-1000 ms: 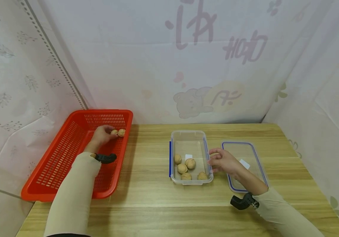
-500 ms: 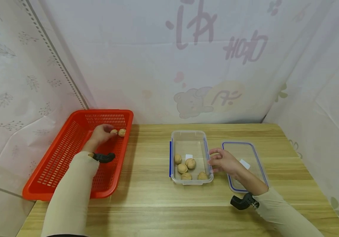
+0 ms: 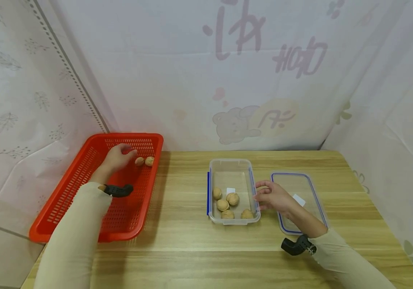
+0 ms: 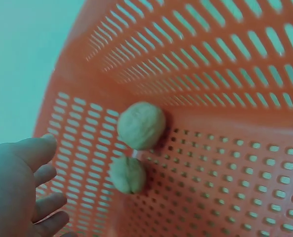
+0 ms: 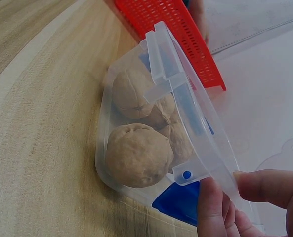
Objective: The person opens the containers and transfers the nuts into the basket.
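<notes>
My left hand is inside the red basket, left of two walnuts that lie side by side in its far right corner. Its fingers are relaxed, spread apart and hold nothing; the left wrist view shows a gap between the fingertips and the walnuts. On the right, my right hand holds the right wall of a clear plastic box. In the right wrist view the thumb is at the rim and the fingers are outside. Several walnuts lie in the box.
A clear lid with a blue seal lies flat on the wooden table, right of the box and partly behind my right forearm. Printed white cloth hangs behind and at both sides.
My left hand has drawn away to the left from the two walnuts, which it was at before, and its fingers have opened. The right hand and the box stay in place.
</notes>
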Available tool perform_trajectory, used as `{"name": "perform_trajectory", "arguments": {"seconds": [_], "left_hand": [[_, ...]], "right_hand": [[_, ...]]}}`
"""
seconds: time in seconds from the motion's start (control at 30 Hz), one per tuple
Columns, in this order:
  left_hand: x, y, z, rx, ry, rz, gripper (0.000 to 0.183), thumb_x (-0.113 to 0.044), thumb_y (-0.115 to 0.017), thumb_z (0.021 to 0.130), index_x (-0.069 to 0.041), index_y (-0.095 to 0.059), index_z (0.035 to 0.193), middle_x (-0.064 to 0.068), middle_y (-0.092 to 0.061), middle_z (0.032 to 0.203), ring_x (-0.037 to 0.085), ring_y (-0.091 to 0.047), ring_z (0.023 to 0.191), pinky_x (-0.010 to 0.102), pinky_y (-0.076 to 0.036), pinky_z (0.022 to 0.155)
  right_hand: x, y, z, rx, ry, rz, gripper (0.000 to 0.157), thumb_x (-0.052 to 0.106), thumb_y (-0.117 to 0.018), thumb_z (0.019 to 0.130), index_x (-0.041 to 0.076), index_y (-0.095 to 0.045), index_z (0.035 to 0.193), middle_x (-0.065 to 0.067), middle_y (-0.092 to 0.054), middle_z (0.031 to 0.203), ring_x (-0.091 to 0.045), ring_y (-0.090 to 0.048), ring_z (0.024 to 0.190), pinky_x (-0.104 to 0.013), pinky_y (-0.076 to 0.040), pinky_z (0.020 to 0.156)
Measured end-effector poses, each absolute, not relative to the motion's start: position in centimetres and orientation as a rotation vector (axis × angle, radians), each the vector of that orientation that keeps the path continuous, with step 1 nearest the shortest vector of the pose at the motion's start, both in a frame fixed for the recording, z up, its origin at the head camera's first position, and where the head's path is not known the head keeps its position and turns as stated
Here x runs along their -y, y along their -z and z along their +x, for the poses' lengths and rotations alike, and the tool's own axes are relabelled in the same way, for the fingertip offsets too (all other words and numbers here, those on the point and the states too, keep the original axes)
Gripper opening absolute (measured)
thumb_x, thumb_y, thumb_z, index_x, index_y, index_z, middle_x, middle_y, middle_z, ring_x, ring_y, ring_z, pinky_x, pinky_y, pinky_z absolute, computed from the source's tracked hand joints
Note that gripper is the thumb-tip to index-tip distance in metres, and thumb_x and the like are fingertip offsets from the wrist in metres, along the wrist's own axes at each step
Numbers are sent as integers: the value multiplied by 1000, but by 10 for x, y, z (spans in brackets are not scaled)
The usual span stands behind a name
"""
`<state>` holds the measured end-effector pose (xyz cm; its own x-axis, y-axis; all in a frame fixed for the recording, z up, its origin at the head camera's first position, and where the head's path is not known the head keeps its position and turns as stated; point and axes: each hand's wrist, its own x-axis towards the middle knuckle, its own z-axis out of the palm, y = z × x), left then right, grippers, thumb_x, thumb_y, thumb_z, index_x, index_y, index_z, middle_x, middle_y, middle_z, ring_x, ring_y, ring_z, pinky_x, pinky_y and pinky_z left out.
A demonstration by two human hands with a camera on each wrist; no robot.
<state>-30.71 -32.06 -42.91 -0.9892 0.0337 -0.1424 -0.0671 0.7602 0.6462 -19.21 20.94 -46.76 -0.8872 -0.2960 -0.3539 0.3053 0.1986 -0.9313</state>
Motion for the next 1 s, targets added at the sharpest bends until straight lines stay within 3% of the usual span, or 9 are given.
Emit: {"name": "perform_trajectory", "arguments": {"seconds": [0.3, 0.57, 0.73, 1.0], "left_hand": [[303, 407, -306, -2873, -922, 139, 73, -41, -45, 109, 10, -22, 156, 36, -24, 158, 53, -22, 145, 65, -23, 116], [288, 394, -301, -2947, -751, 236, 74, -42, -46, 108, 8, -21, 157, 40, -8, 160, 57, 1, 148, 73, -5, 115], [275, 389, -299, -2988, -659, 305, 75, -43, -49, 107, 5, -23, 158, 39, -7, 161, 56, 3, 149, 78, -2, 112], [252, 381, -289, -2975, -598, 386, 75, -44, -51, 106, 2, -24, 160, 33, -3, 164, 52, 7, 151, 74, 5, 114]], "right_hand": [[-210, 467, -191, -2007, 1743, 2, 47, -2, -61, 97, -11, -39, 137, -5, -62, 93, -14, -65, 81, -29, -60, 68], [-210, 468, -192, -2011, 1736, -4, 48, -1, -62, 97, -10, -39, 138, -7, -62, 95, -16, -65, 82, -30, -61, 69], [-211, 467, -193, -2027, 1726, -5, 49, -1, -62, 97, -10, -39, 138, -7, -62, 96, -16, -65, 83, -30, -60, 69], [-210, 469, -193, -2009, 1744, 1, 49, -2, -61, 96, -11, -38, 138, -5, -62, 93, -15, -65, 82, -28, -60, 68]]}}
